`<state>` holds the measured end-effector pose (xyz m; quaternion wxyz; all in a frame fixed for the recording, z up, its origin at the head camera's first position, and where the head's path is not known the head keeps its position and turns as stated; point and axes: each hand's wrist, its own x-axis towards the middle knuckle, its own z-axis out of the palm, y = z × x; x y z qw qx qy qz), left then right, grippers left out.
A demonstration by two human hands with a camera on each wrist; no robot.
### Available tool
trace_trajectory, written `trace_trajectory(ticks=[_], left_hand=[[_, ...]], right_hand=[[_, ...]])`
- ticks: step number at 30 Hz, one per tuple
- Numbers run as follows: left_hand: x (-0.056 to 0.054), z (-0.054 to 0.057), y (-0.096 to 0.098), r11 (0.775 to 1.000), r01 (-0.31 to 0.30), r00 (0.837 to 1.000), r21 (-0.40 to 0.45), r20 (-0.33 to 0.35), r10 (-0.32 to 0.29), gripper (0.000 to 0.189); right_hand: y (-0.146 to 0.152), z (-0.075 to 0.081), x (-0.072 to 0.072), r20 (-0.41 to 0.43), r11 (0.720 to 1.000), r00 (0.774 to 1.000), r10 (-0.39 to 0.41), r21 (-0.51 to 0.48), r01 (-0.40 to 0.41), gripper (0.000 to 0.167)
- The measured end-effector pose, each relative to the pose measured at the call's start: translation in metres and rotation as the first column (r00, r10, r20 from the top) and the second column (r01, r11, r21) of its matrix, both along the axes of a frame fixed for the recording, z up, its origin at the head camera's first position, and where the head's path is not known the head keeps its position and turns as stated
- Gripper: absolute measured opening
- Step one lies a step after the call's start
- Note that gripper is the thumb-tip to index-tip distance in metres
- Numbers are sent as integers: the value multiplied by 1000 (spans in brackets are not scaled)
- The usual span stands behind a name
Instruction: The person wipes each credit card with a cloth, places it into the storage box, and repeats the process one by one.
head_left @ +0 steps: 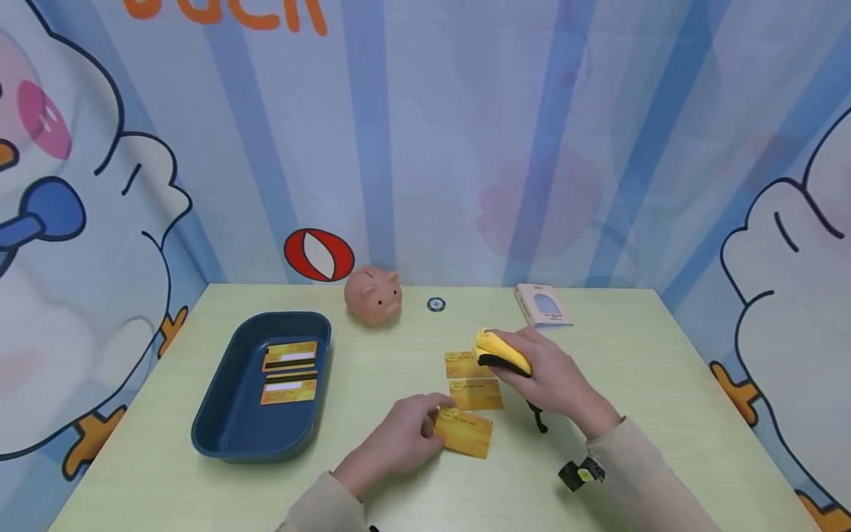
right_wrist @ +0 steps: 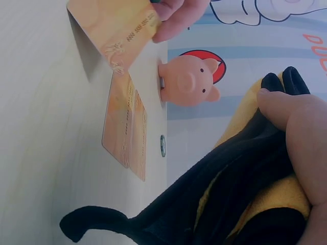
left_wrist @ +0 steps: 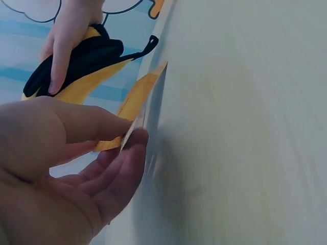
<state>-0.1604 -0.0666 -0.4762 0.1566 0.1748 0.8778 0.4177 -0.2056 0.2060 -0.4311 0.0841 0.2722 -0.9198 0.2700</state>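
The gold card (head_left: 465, 433) is at the fingertips of the left hand (head_left: 412, 432), on the side towards the right hand, tilted and raised off the worktop (head_left: 392, 351). The left hand pinches it near one edge between thumb and fingers, leaving most of the printed face uncovered. Being thin and probably slick, it should handle best with that light edge grip; squeezing harder could bow it.

The right hand (head_left: 548, 369) grips a yellow-and-black cloth item (head_left: 500, 350), well apart from the left. Its dark strap (head_left: 540, 423) dangles and would be better gathered into the palm, since it could catch a card.

Just beyond the left hand's card, two more gold cards, a nearer one (head_left: 476, 396) and a farther one (head_left: 459, 365), lie face up; the cloth item hides part of the farther. Low sweeps there might skew them, so modest clearance helps.

Left of the left hand, a blue tray (head_left: 229, 421) holds two cards, an upper (head_left: 290, 353) and a lower (head_left: 289, 391), stripes showing. A piggy bank (head_left: 372, 297) sits beyond both hands.
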Motion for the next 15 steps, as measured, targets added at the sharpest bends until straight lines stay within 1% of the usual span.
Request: trace_trajectory(ticks=[4,7,9,11,13,15], left_hand=[[0,2,-4,994,-41,994,106,104,30,55],[-2,4,-7,976,-76,981,203,189,37,55],[-4,5,-9,957,-100,972,274,232,35,55],[-7,6,-12,929,-126,965,349,261,33,55],[-10,6,-14,900,-145,962,410,273,30,55],[-13,8,-16,881,-157,962,445,271,35,55]], right_hand=[[0,0,0,1,1000,1000,5,4,-5,57],[-1,0,0,-2,1000,1000,9,1,-9,57],[-1,1,0,-4,1000,1000,11,-2,-11,57],[-2,2,0,-9,1000,1000,14,-6,-14,57],[-4,2,0,-14,1000,1000,17,-10,-18,56],[-6,3,1,-17,1000,1000,26,-15,-26,56]])
